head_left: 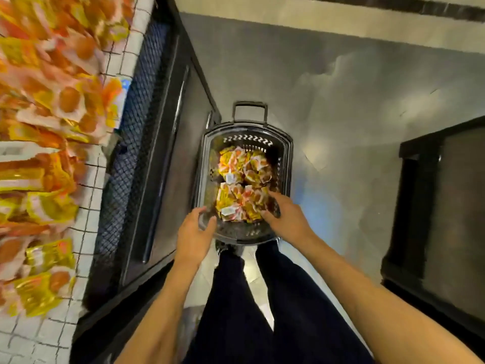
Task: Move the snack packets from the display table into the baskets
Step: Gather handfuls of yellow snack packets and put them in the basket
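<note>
A black plastic basket point(286, 164) stands on the floor in front of my feet, holding several yellow-and-orange snack packets point(242, 185). My left hand point(195, 233) hovers over the basket's near left rim, fingers relaxed and empty. My right hand point(284, 216) reaches into the near right of the basket, fingers spread and touching the packets there. Many more packets point(49, 122) of the same kind lie heaped on the display table point(86, 232) at the left, blurred.
The display table has a white wire grid edge and a black base with mesh point(147, 143) running along the left. A dark cabinet point(443, 206) stands at the right. The basket's handle point(250, 110) sticks out at its far end. Grey floor lies between.
</note>
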